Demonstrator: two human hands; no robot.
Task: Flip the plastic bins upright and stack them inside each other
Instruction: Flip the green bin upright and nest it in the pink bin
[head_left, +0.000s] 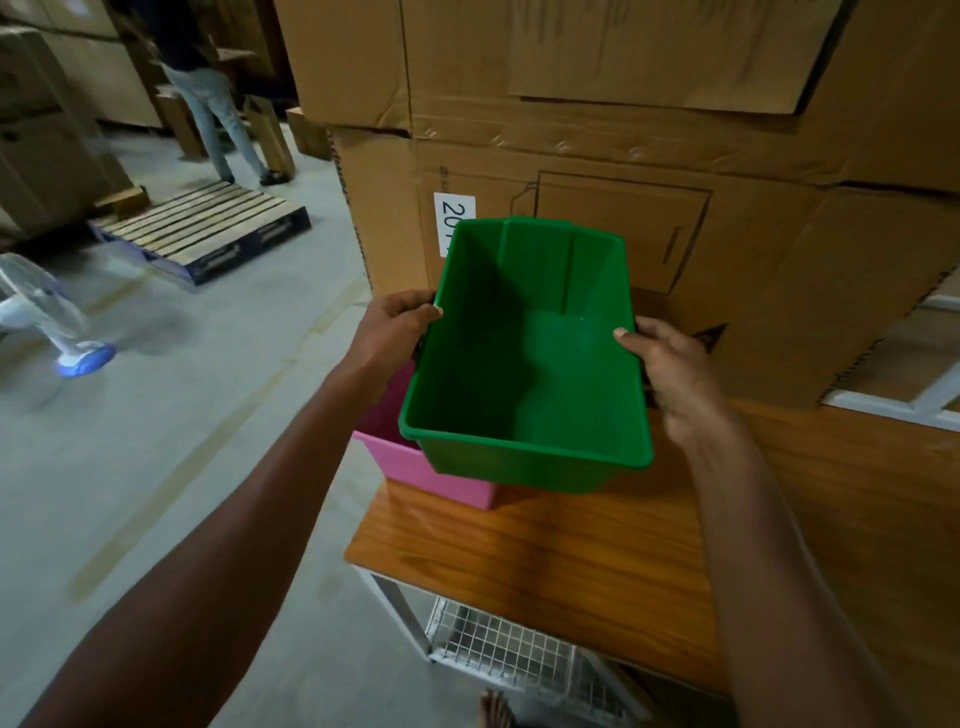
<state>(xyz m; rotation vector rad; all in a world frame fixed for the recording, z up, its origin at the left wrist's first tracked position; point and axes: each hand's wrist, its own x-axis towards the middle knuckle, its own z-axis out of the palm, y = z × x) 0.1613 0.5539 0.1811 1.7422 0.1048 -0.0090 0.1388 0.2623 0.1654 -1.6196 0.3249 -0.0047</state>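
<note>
Both forearms reach forward from the bottom edge toward a green bin (524, 358). The left hand (387, 332) grasps the bin's left rim, thumb hooked over the edge and fingers curled down the outer wall. The right hand (670, 369) grasps the right rim the same way, thumb on top, fingers wrapped outside.

The green bin is upright, mouth open toward the camera, held above the table (545, 561) and tilted a little. Just beneath and to its left sits a pink bin (415, 462), also upright, near the table's left edge; the green one overlaps it, and whether they touch cannot be told.

Behind the table stand stacked cardboard boxes (623, 130), one with a white label (455, 221). A wire rack (498, 649) shows under the tabletop. Across the concrete floor (182, 415) lie a wooden pallet (208, 228) and a blurred white fan (47, 312), and another person (208, 88) stands farther off.
</note>
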